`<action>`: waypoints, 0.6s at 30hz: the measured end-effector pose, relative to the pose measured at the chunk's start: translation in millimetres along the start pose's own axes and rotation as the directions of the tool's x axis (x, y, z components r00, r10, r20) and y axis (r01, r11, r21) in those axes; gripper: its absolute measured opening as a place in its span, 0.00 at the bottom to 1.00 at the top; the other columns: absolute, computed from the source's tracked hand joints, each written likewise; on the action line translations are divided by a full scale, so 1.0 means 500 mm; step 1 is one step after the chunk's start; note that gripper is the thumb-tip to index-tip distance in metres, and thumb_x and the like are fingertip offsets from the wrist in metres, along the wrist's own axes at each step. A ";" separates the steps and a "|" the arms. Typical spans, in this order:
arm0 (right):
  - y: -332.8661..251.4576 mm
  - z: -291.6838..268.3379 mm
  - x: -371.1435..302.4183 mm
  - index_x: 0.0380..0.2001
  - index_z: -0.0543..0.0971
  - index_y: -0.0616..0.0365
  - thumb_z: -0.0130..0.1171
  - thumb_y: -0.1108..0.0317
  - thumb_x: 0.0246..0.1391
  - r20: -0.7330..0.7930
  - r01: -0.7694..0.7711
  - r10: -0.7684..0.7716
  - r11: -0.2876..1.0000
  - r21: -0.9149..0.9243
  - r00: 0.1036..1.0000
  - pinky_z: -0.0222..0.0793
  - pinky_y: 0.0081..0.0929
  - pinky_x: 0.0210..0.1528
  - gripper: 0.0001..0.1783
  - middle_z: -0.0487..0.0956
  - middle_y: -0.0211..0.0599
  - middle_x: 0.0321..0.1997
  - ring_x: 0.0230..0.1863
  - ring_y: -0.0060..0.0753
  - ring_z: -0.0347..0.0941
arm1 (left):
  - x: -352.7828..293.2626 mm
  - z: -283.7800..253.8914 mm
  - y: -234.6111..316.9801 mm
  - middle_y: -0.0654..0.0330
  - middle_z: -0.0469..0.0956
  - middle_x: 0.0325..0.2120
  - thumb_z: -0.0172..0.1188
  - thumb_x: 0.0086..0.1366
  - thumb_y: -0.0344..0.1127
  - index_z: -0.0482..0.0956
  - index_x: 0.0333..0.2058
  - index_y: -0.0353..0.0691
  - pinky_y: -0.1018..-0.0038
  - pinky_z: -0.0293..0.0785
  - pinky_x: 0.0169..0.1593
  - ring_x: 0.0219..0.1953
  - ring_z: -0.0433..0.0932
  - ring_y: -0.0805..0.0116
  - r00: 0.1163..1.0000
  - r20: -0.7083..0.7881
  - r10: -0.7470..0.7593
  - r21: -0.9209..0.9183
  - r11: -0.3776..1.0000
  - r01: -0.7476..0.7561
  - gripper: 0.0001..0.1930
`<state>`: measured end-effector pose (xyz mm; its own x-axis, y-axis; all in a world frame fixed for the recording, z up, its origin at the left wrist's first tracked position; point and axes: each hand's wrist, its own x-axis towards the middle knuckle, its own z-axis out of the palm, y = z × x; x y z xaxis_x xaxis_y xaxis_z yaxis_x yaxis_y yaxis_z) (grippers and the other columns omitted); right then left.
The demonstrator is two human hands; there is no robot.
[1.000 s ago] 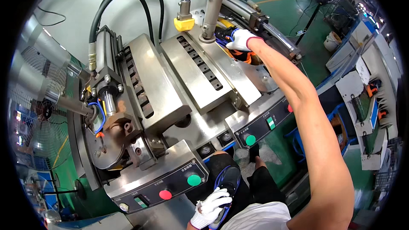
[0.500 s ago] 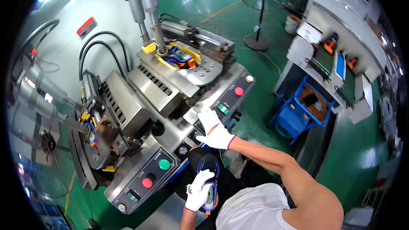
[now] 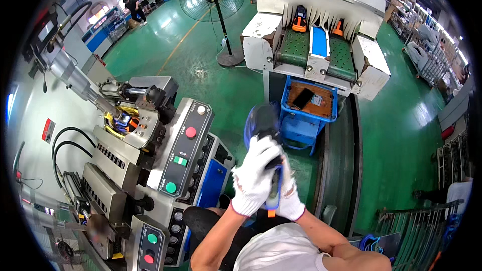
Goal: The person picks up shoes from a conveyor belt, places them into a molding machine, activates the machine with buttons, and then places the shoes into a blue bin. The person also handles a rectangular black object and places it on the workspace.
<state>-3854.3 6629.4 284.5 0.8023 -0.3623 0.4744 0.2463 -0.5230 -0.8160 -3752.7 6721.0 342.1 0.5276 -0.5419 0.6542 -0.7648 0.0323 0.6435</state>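
A dark shoe (image 3: 263, 119) with blue edges and an orange tab is held up in front of me, its toe pointing away and blurred by motion. My left hand (image 3: 257, 173), in a white knit glove, wraps over the top of the shoe around its opening. Along its right side, my gloved right hand (image 3: 288, 195) grips the heel part; the shoe and my left hand hide some of its fingers. To the left stands a metal shoe-forming machine (image 3: 113, 163), with another blue and orange shoe (image 3: 125, 122) clamped in its far station.
Button panels (image 3: 182, 145) line the machine's near side. Ahead, a conveyor (image 3: 293, 47) carries orange and dark shoes (image 3: 299, 19) out from under a white hood. A blue cart (image 3: 309, 105) holds a phone. A standing fan (image 3: 223, 30) is farther back.
My view has swung right toward the conveyor. My right hand has left the machine's button panel and joined my left on the shoe, which is now raised from my lap.
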 end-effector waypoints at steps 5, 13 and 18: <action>0.163 -0.063 0.287 0.76 0.52 0.59 0.70 0.56 0.57 -0.301 0.019 0.334 0.641 0.767 0.893 0.65 0.37 0.69 0.52 0.68 0.49 0.71 0.69 0.40 0.68 | 0.160 0.059 0.019 0.41 0.71 0.64 0.68 0.59 0.23 0.76 0.60 0.35 0.58 0.67 0.70 0.68 0.69 0.43 0.994 0.095 0.060 -0.085 0.995 -0.051 0.28; 0.553 -0.087 0.842 0.67 0.67 0.65 0.69 0.29 0.42 -0.395 -0.336 0.171 0.854 -0.398 0.903 0.70 0.45 0.63 0.60 0.82 0.56 0.55 0.58 0.56 0.79 | -0.200 -0.001 -0.078 0.42 0.75 0.60 0.69 0.60 0.25 0.76 0.59 0.35 0.58 0.71 0.66 0.64 0.74 0.44 0.846 0.086 -0.526 0.134 0.847 0.514 0.27; 0.729 -0.205 0.956 0.58 0.78 0.56 0.73 0.35 0.48 -0.321 -0.491 0.415 0.845 -0.210 0.851 0.78 0.36 0.43 0.44 0.82 0.40 0.52 0.50 0.34 0.79 | -0.422 -0.061 -0.007 0.44 0.77 0.56 0.67 0.62 0.27 0.76 0.57 0.33 0.57 0.71 0.65 0.60 0.76 0.44 0.584 -0.121 -0.803 0.238 0.547 0.802 0.24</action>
<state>-3436.9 6186.4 247.7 0.6104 -0.7732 0.1717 -0.3000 -0.4263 -0.8534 -3850.1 6861.0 213.8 0.9667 -0.2407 -0.0868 -0.0835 -0.6172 0.7823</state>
